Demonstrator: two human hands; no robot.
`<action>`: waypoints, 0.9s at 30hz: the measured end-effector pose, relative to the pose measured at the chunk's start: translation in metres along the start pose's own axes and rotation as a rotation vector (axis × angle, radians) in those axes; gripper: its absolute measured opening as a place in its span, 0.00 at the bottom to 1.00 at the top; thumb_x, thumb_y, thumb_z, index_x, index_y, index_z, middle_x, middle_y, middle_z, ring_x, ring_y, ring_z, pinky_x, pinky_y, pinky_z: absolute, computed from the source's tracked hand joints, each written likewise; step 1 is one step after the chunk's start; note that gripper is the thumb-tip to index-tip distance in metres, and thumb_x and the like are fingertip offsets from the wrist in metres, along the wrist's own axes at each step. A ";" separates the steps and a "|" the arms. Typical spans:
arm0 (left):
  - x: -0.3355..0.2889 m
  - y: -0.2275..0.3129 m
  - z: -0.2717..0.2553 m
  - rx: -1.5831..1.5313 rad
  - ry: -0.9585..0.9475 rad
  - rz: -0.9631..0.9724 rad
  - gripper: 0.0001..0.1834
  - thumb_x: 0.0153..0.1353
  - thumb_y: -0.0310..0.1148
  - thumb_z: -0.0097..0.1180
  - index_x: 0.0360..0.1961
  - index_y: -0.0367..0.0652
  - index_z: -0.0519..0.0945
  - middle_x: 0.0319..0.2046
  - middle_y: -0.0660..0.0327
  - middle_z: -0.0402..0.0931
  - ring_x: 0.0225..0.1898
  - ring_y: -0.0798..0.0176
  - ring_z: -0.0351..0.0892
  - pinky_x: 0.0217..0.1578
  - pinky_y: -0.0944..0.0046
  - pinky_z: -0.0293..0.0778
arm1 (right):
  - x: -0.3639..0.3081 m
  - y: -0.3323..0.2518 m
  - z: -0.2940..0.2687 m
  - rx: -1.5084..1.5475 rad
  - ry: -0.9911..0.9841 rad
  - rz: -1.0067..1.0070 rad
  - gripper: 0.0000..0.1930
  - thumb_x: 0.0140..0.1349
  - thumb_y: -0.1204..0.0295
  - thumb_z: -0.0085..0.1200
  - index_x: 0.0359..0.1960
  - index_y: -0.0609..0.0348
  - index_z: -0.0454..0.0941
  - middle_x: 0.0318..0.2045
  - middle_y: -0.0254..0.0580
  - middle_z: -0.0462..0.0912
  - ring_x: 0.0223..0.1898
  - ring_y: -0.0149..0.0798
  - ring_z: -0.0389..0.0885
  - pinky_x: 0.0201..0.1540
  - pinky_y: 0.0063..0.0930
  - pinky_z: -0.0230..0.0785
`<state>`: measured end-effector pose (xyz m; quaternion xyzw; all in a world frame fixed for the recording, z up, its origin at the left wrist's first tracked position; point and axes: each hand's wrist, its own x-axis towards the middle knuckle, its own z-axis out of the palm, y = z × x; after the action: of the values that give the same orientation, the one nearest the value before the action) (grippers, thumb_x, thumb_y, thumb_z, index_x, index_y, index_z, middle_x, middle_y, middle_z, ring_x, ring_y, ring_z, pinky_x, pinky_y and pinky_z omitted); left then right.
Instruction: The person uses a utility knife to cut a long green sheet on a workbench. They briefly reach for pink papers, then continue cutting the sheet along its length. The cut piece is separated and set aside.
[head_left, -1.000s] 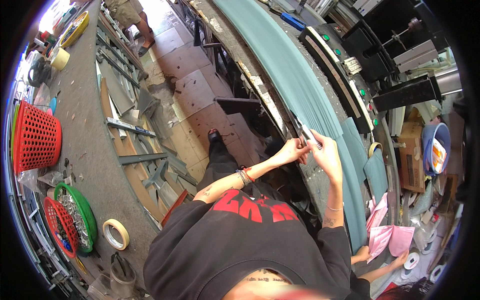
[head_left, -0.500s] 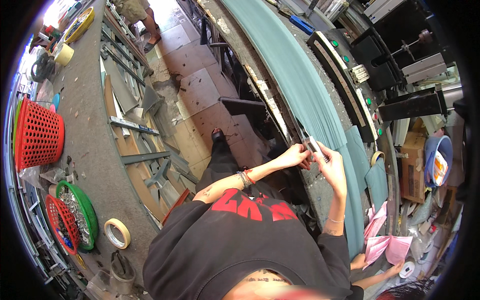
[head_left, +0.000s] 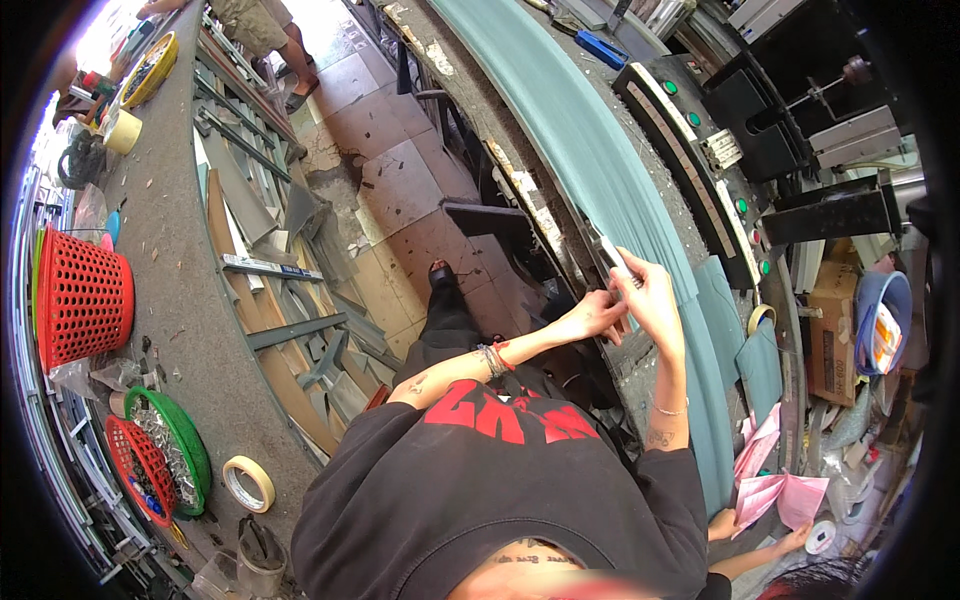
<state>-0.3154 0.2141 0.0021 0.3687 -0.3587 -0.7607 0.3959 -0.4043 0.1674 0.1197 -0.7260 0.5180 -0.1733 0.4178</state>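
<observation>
Slim silver hand cutter (head_left: 607, 251) with a dark, narrow blade sits in the right hand (head_left: 648, 297), over the left edge of a scuffed grey bench (head_left: 636, 368), its blade pointing away from the person. At far left, a tall red perforated plastic basket (head_left: 85, 300) stands on a long grey worktop (head_left: 190, 230). Nearer the person, a shallow red mesh basket (head_left: 125, 440) adjoins a round green plastic basket (head_left: 200, 450) holding small metal pieces, with a cream roll of tape (head_left: 267, 488) near both. Toward the middle, the left hand (head_left: 598, 314) has its fingers drawn narrowly together just beside the right; I cannot tell whether they pinch anything. The right hand grips the cutter's body. Alongside runs a long stack of thin blue-green sheets (head_left: 600, 150), then a dark panel with round green buttons (head_left: 700, 185). Lower right, another person's hands (head_left: 722, 525) hold folded pink sheets (head_left: 762, 492); a blue plastic bucket (head_left: 864, 335) lies farther right.
</observation>
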 end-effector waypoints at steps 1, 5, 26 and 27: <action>-0.002 0.007 -0.002 0.028 0.091 0.060 0.19 0.67 0.40 0.46 0.39 0.29 0.70 0.26 0.53 0.78 0.23 0.61 0.82 0.24 0.65 0.80 | -0.001 0.000 -0.001 0.012 0.005 0.008 0.21 0.60 0.72 0.53 0.56 0.63 0.73 0.23 0.30 0.77 0.21 0.20 0.67 0.24 0.17 0.62; 0.003 0.041 -0.033 0.226 0.236 0.111 0.16 0.67 0.37 0.47 0.46 0.34 0.69 0.28 0.58 0.78 0.19 0.66 0.80 0.21 0.67 0.77 | -0.006 -0.004 -0.006 -0.005 -0.040 0.072 0.21 0.60 0.72 0.53 0.56 0.61 0.74 0.23 0.30 0.77 0.21 0.19 0.66 0.24 0.16 0.61; 0.012 0.065 -0.093 0.096 -0.165 -0.079 0.17 0.70 0.37 0.37 0.44 0.30 0.65 0.31 0.52 0.75 0.26 0.61 0.80 0.27 0.65 0.81 | 0.011 -0.039 -0.005 0.051 -0.044 0.227 0.19 0.61 0.74 0.53 0.54 0.60 0.75 0.22 0.35 0.77 0.25 0.22 0.69 0.30 0.20 0.66; 0.014 0.064 -0.094 0.096 -0.186 -0.091 0.17 0.70 0.37 0.37 0.44 0.30 0.65 0.31 0.52 0.75 0.26 0.62 0.80 0.27 0.64 0.81 | 0.012 -0.040 -0.006 0.060 -0.042 0.225 0.19 0.61 0.74 0.53 0.54 0.59 0.75 0.22 0.35 0.77 0.25 0.23 0.69 0.30 0.20 0.65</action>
<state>-0.2198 0.1507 0.0077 0.3307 -0.4130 -0.7907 0.3079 -0.3790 0.1585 0.1528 -0.6538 0.5821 -0.1256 0.4668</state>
